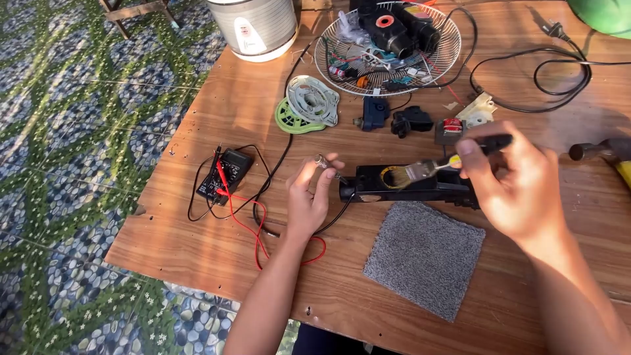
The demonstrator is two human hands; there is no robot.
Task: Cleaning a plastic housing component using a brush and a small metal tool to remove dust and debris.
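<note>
My left hand (310,194) pinches a small metal part (323,162) between thumb and fingers, just left of a long black plastic housing (420,187) lying on the wooden table (217,125). My right hand (516,184) grips a small paintbrush (434,165) by its black and yellow handle. The bristles rest over a round opening in the top of the housing. A grey square cloth (424,256) lies in front of the housing, between my two forearms.
A black multimeter (225,174) with red and black leads lies at left. Behind are a wire fan guard (388,46) holding loose parts, a white and green plastic disc (305,105), small black parts, a black power cord (559,79), a white appliance (256,26) and a hammer (605,154).
</note>
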